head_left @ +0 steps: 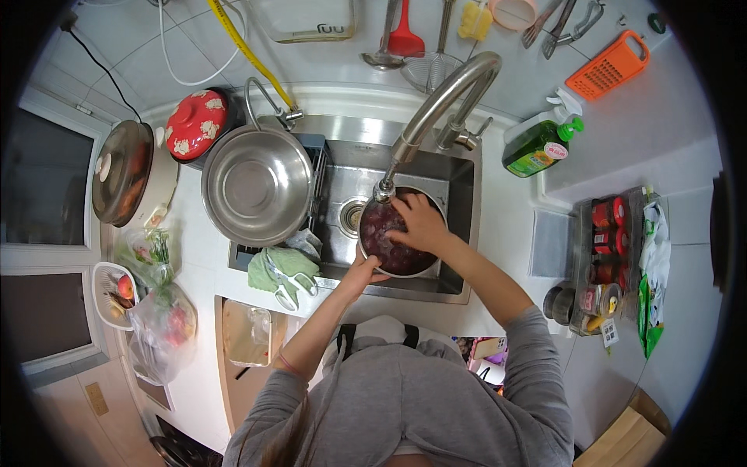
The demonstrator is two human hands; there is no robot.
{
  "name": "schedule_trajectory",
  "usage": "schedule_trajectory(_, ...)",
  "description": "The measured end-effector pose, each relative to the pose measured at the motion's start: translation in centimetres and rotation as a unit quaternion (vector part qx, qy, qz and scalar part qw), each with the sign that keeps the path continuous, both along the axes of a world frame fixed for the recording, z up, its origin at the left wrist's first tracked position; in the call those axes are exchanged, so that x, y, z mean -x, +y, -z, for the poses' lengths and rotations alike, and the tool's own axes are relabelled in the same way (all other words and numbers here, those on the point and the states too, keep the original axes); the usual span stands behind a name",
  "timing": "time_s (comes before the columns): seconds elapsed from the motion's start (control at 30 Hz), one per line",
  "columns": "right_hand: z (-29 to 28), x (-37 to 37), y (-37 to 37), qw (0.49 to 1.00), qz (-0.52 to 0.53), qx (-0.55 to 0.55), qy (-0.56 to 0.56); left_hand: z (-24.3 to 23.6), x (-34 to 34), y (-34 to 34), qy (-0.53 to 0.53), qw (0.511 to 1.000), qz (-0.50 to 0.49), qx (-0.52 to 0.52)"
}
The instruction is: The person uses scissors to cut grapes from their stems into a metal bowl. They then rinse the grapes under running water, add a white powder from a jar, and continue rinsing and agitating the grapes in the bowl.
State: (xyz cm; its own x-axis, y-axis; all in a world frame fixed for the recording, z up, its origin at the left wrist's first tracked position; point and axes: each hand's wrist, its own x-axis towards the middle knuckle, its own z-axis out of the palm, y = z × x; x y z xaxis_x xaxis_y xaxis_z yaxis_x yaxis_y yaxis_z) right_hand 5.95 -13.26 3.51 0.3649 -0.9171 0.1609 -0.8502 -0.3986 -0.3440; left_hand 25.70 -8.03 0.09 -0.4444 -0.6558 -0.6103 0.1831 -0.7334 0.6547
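Observation:
A round bowl (408, 275) with a pale rim is held in the sink (459, 280), below the faucet (428, 113). Dark red, rounded fruit (379, 226) lies in it, its exact kind unclear, and the surface looks wet. My left hand (361, 274) grips the bowl's near left edge, thumb at the rim and fingers underneath. Over the fruit, my right hand (424, 226) has its fingers spread, fingertips touching the contents. The faucet's spout end hangs right above the bowl's far left side; whether water runs cannot be made out.
Left of the bowl, a steel basin (257, 187) rests on a dark rack; a green cloth (282, 268) and scissors (296, 291) lie before it. A red-lidded pot (194, 124) stands behind. Green soap bottle (537, 149) and jar rack (607, 249) are on the right.

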Motion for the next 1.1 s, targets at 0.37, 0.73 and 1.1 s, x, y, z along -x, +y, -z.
schedule_trajectory(0.37,-0.1,0.2,3.9,0.955,-0.271,-0.107,-0.052,0.6,-0.8,0.4,-0.033,0.999,0.019,0.007)
schedule_trajectory(0.73,0.0,1.4,-0.5,0.997,-0.042,-0.024,-0.061,0.1,-0.4,0.6,0.005,1.000,-0.028,-0.001)
schedule_trajectory(1.1,0.4,-0.9,2.3,0.959,-0.208,-0.183,-0.052,0.1,-1.8,-0.7,-0.016,1.000,0.002,-0.006)
